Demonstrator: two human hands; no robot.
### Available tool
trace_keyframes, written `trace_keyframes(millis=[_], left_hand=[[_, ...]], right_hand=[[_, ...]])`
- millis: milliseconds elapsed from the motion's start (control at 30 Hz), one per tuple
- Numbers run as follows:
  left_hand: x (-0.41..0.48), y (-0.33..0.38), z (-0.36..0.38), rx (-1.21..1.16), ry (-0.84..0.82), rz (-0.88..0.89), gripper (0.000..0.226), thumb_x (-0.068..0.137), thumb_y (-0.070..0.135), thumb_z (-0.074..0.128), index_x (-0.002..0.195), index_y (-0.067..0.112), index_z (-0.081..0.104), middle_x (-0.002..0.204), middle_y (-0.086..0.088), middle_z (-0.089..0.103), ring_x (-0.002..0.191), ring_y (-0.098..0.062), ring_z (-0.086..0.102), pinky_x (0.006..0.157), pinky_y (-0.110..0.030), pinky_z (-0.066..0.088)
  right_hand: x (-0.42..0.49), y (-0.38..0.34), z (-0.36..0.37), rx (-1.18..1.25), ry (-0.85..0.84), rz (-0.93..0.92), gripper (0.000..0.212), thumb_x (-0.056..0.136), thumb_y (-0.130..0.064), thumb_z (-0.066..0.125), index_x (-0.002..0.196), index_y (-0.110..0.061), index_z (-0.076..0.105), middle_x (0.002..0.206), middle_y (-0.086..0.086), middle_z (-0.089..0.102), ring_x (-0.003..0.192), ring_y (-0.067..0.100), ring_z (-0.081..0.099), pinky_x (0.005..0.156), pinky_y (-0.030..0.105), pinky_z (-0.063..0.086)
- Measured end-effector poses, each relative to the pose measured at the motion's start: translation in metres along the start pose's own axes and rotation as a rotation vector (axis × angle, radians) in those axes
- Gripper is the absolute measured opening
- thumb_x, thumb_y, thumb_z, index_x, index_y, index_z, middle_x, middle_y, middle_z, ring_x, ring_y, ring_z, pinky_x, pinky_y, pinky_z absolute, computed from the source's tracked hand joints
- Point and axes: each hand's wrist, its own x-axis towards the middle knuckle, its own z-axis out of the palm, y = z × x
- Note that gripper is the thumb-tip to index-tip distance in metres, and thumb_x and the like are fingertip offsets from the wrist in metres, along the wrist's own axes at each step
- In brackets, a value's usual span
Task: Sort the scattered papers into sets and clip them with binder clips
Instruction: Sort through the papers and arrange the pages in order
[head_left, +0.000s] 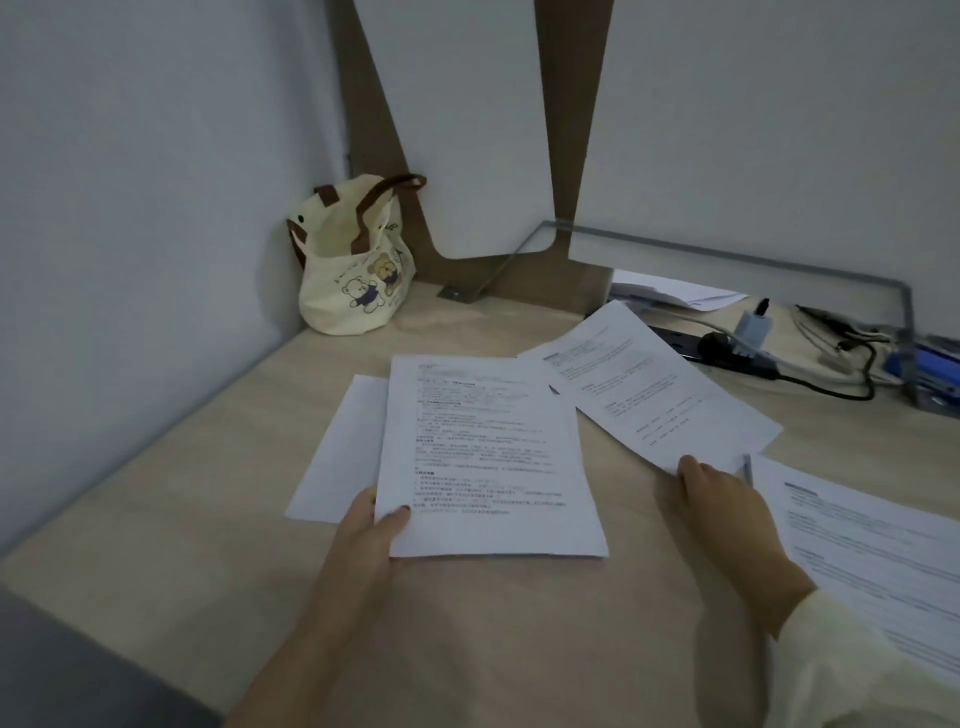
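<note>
A printed sheet (483, 452) is held just above the desk's middle; my left hand (371, 535) pinches its lower left corner, thumb on top. A blank sheet (337, 447) lies partly under it on the left. My right hand (727, 514) grips the near edge of a second printed sheet (654, 384), which angles away to the right. Another printed sheet (872, 551) lies flat at the right edge. I see no binder clip.
A cream tote bag with bear prints (353, 260) sits in the back left corner. A black power strip with plugs and cables (743, 348) lies at the back right, behind a glass panel (727, 254). More papers (670, 291) are stacked behind it.
</note>
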Motion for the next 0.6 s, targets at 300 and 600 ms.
trace_keyframes(millis=[300,600], left_hand=[[0.001,-0.005,-0.011,0.032,0.036,-0.107,0.028,0.093,0.02,0.05,0.118,0.006,0.053,0.114,-0.009,0.061,0.099,-0.025,0.062,0.078,-0.044,0.056],[-0.011,-0.008,-0.005,0.223,-0.191,-0.036,0.033,0.084,0.022,0.064,0.112,0.01,0.053,0.104,-0.004,0.064,0.082,-0.018,0.064,0.054,-0.024,0.055]], right_hand=[[-0.014,-0.026,-0.033,0.413,0.102,0.159,0.016,0.094,-0.014,0.039,0.085,-0.006,0.05,0.057,0.003,0.047,0.05,0.017,0.044,0.047,0.028,0.034],[-0.059,-0.081,-0.055,0.723,0.139,-0.116,0.02,0.095,-0.012,0.039,0.11,-0.025,0.046,0.052,0.002,0.045,0.042,0.014,0.04,0.039,0.018,0.028]])
